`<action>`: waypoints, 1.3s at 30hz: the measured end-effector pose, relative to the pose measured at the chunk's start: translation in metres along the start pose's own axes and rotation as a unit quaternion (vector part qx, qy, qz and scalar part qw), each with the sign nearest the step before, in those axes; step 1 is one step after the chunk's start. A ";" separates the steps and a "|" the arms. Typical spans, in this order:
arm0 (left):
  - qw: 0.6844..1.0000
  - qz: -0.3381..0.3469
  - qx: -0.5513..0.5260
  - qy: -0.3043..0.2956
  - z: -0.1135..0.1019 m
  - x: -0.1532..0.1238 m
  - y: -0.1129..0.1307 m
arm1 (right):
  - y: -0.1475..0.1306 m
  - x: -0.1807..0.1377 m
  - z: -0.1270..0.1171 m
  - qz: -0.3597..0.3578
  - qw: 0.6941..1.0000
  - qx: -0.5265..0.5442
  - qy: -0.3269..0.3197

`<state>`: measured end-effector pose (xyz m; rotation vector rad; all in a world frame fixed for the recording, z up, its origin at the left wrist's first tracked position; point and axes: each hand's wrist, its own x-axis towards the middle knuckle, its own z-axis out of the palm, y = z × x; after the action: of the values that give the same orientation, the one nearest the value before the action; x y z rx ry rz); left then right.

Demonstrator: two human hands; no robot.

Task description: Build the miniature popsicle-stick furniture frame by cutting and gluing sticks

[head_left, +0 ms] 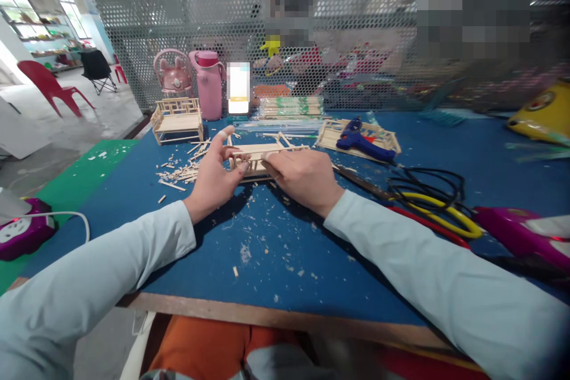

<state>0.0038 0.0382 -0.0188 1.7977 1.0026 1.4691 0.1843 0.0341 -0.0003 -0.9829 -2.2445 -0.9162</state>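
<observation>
A small wooden stick model [262, 156], shaped like a little bench frame, rests on the blue table [276, 249] in front of me. My left hand [216, 175] grips its left end, thumb and fingers pinched on the frame, the index finger raised. My right hand [303, 178] is closed over the model's right side and holds it down. Both sleeves are pale blue.
Wood scraps [184, 169] lie left of the model. A finished stick bench [177, 120] stands behind, near pink bottles [209, 83] and a phone [238, 88]. A blue glue gun [360, 141] lies on another stick frame; scissors and cables [439, 205] lie right. A power strip [20, 228] sits at left.
</observation>
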 end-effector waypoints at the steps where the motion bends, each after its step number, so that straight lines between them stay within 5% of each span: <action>1: 1.000 -0.005 -0.009 0.000 0.001 0.000 0.001 | 0.000 0.000 0.000 0.002 1.000 0.002 -0.001; 9: 1.000 -0.019 -0.014 0.002 0.001 0.003 0.001 | 0.000 0.000 -0.001 -0.007 1.000 -0.003 0.003; 20: 0.991 0.073 0.112 -0.030 -0.005 -0.003 0.000 | 0.000 0.001 -0.005 -0.026 0.999 0.000 -0.030; 29: 0.991 0.055 0.122 -0.010 -0.004 0.003 0.006 | 0.002 -0.001 -0.003 -0.028 0.999 -0.005 -0.014; 39: 0.992 0.035 0.124 -0.016 -0.004 0.004 0.010 | -0.009 -0.006 -0.016 0.087 0.992 0.089 -0.013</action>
<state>0.0019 0.0363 -0.0076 2.0437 1.1586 1.4009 0.1839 0.0152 0.0030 -1.0919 -2.1773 -0.6195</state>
